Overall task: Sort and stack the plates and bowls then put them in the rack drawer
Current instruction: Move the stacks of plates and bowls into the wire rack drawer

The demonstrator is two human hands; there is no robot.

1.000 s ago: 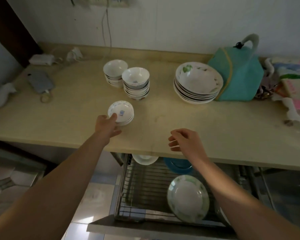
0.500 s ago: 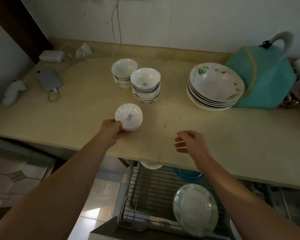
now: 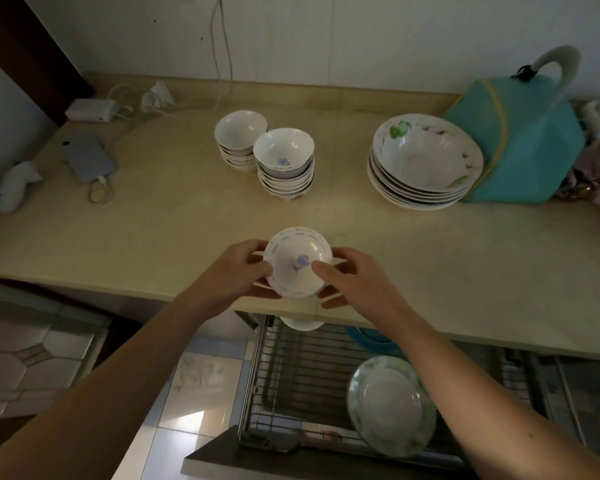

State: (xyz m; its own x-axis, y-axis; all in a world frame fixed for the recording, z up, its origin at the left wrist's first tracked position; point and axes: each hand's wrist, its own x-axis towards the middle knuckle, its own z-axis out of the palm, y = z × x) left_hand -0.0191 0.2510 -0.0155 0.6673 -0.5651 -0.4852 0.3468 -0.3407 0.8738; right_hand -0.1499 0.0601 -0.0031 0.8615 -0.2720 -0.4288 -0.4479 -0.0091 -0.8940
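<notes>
1. While the pulled-out wire rack drawer (image 3: 302, 382) lies nearest, below the front edge of the beige stone countertop (image 3: 464, 271), a green-rimmed white plate (image 3: 390, 405) leans tilted on its grid at the right side, and a white dish (image 3: 300, 323) and a blue dish (image 3: 367, 337) show partly under the countertop's edge at the drawer's back.
2. Over the countertop's front edge, both hands hold a small stack of white saucers with a blue flower print (image 3: 297, 262), which is the task's thing now in hand.
3. The left hand (image 3: 238, 271) grips the stack's left rim, thumb on top and fingers curled beneath.
4. The right hand (image 3: 352, 277) grips the right rim, its thumb lying across the top saucer's face and the fingers under the stack.
5. Farther back on the countertop, a stack of small white bowls with a blue mark inside (image 3: 284, 161) stands just beside a second stack of plain white bowls (image 3: 240, 136), the two touching or nearly so.
6. To the right of those bowls, well apart, a stack of wide white shallow bowls with green leaf print (image 3: 424, 161) sits against a teal fabric bag with a pale handle (image 3: 527, 133).
7. At the countertop's far left lie a grey-blue phone (image 3: 89, 161), a white charger block (image 3: 89, 110) and white cables (image 3: 153, 98) near the wall.
</notes>
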